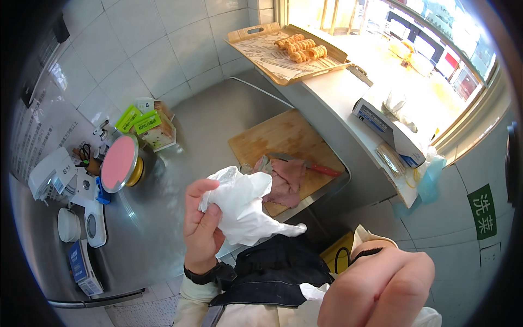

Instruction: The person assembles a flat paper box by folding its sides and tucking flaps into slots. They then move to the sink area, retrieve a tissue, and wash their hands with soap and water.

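Observation:
My left hand (pixel 202 224) is raised above the steel counter's front edge and grips a crumpled white disposable glove (pixel 244 203). My right hand (pixel 381 289) is low at the bottom right, close to the camera, fingers curled; a bit of white material (pixel 313 292) shows beside it. Behind the glove lies a wooden cutting board (pixel 283 139) with slices of pink raw meat (pixel 286 182) and a red-handled knife (pixel 305 163) resting on it.
A wooden tray (pixel 283 73) with several rolled pastries (pixel 300 47) sits on the white ledge. Green boxes (pixel 150 125), a pink-topped round scale (pixel 119 162), scissors and small white devices (pixel 87 212) line the steel counter (pixel 163 218) at left. A white box (pixel 387 128) stands at right.

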{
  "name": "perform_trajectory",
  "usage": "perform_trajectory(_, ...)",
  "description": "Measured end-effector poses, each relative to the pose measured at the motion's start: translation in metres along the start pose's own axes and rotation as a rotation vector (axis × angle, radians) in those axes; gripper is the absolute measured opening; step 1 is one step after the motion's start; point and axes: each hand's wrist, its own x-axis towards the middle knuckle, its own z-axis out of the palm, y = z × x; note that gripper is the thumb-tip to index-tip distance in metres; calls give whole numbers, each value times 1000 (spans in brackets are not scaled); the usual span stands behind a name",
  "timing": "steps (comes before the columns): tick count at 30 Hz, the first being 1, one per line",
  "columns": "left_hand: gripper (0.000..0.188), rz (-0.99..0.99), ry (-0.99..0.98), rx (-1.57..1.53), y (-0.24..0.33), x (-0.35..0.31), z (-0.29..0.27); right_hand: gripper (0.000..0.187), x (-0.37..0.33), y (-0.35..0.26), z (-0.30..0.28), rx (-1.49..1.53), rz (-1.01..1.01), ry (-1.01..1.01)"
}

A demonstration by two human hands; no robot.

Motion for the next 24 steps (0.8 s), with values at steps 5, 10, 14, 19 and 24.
perform_trajectory(5, 25, -20, -44, 33, 10, -2, 3, 30, -11, -27, 29, 53, 284, 293)
perform_trajectory(10, 37, -90, -63, 114, 9, -2, 2, 32, 0, 20, 23, 242, -258, 246)
perform_trajectory(14, 99, -282, -349, 39, 8, -1, 1, 9, 10, 45, -52, -618, -166, 77)
perform_trajectory(19, 54, -276, -205, 307, -14, 10, 23, 20, 7, 103, -96, -869, 60, 97)
perform_trajectory(24, 27, -250, -150, 485, -28, 14, 21, 58, -8, 120, -120, -894, 102, 143)
